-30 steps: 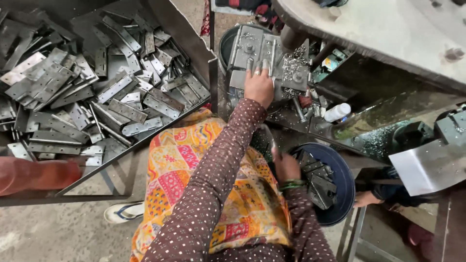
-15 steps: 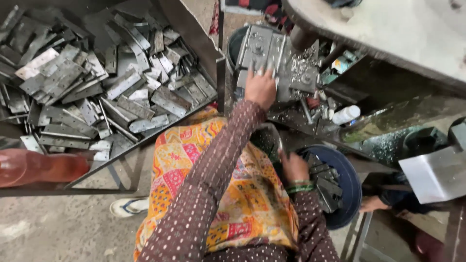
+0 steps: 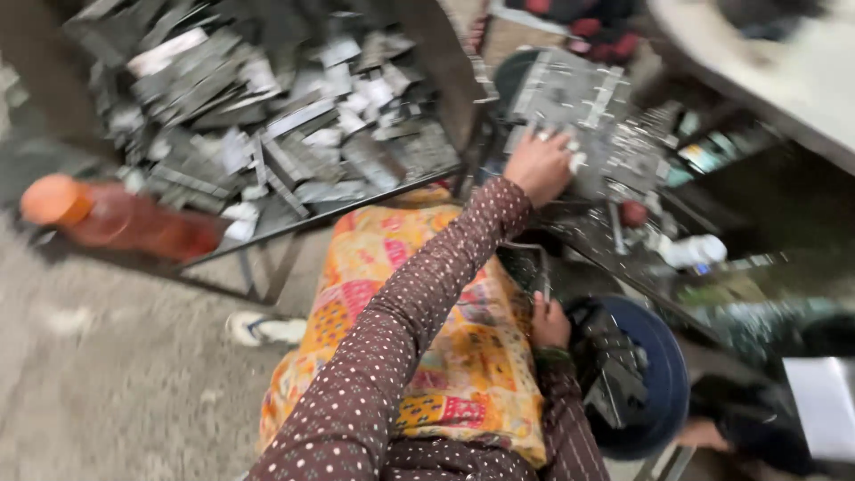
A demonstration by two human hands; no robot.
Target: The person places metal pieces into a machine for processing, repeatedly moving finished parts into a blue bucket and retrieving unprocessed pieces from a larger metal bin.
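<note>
The left hand [image 3: 537, 165] lies flat, fingers spread, on the metal plates [image 3: 583, 120], steadying the stack. The right hand [image 3: 549, 322] rests by the blue tub [image 3: 663, 383] of parts; its grip is too blurred to tell

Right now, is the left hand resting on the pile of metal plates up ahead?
Yes: the left hand lies flat on the grey metal plates, while the right hand stays low beside the blue tub.

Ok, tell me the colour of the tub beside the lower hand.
Dark blue tub, right of the right hand; head view.
</note>
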